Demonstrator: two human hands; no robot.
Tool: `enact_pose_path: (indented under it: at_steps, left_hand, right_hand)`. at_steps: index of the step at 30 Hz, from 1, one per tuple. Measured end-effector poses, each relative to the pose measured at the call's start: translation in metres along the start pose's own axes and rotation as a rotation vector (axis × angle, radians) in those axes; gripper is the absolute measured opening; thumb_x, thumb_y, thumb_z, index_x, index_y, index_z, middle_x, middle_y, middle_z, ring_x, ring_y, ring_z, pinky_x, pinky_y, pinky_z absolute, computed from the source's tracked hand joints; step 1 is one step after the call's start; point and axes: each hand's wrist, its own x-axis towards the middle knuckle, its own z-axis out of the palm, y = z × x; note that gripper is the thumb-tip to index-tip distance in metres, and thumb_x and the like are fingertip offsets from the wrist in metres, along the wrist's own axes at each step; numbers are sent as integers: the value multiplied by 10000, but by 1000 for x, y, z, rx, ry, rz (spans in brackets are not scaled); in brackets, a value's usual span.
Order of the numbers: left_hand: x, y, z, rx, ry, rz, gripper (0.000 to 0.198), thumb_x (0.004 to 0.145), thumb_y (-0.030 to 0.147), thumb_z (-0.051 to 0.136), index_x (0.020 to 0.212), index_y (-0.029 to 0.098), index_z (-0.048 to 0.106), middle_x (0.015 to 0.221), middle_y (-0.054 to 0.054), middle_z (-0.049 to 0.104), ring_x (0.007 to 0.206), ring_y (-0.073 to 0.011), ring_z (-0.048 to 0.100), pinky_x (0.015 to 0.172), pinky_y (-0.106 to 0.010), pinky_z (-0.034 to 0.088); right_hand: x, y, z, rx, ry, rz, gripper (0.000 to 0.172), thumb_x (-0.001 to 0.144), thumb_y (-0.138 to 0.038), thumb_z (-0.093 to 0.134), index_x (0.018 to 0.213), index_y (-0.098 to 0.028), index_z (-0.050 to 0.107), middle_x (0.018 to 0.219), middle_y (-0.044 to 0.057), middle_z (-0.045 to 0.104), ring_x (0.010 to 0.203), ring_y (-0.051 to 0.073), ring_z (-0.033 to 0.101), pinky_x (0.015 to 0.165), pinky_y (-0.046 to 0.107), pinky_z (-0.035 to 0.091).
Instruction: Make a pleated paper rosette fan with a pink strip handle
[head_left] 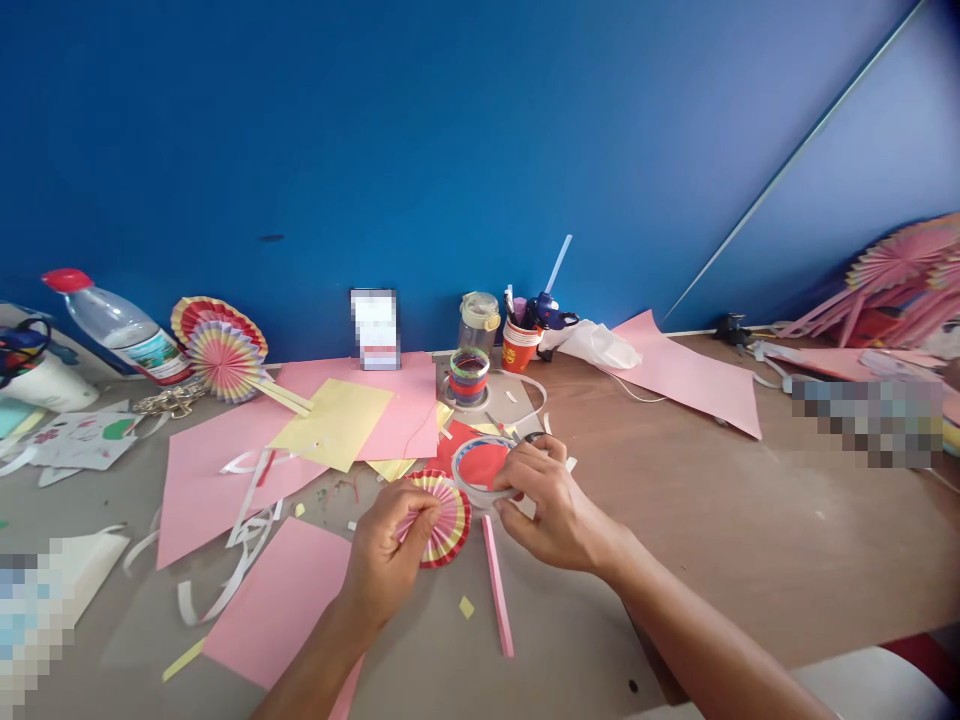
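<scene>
My left hand [390, 555] pinches a small round pleated paper fan [444, 517], striped pink, yellow and red, and holds it just above the table. Right beside it my right hand [551, 505] grips a white roll of tape [480, 467] at its rim, fingers curled over the ring. A folded pink paper stick [498, 585] lies on the table below the two hands. Red paper shows through the roll's hole.
Pink sheets [285, 600] and a yellow sheet [337, 422] cover the table's left half, with white paper strips [240, 560]. A finished fan [223, 352], a water bottle [124, 328], a cup of pens [519, 342] and stacked tape rolls [469, 376] stand along the blue wall. More fans [896, 275] lie far right.
</scene>
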Motion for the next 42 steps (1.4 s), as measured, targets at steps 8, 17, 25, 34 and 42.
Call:
enact_pose_path:
  at_steps: [8,17,25,34,42]
  left_hand:
    - [1,2,1,-4,6,7,115,875,174,512,803,198,597,751,-16,617,750,-147,574,700,-264,462]
    - [2,2,0,42,-29,52,130,886,186,491,798,200,586,710,-18,579,704,-152,546,682,-285,457]
    - [6,-1,-3,144,-37,163,121,872,144,502,807,203,585,701,-15,590,697,-155,526,725,-318,444]
    - [10,-5,-22,294,-25,124,86,862,198,534,807,211,599,694,7,632,745,-159,595,972,-416,414]
    - [10,-5,-19,298,-41,134,102,875,208,516,808,214,593,670,12,620,731,-154,595,988,-416,406]
  right_hand:
    - [-1,-2,-3,141,-59,86,79,797,-136,546,824,-207,521,770,-7,590,777,154,533,905,397,274]
    - [-2,-1,1,149,-137,140,88,828,-136,525,845,-220,506,815,0,630,799,168,590,1053,536,137]
    - [0,5,8,157,-167,187,142,841,-119,509,928,-220,557,911,34,684,880,194,614,1028,523,158]
    - [9,-4,16,209,-38,231,63,790,-138,601,811,-195,585,830,20,676,850,183,589,964,443,215]
    - [7,-2,17,296,-106,267,73,803,-139,569,778,-194,529,789,-19,658,745,143,594,979,452,207]
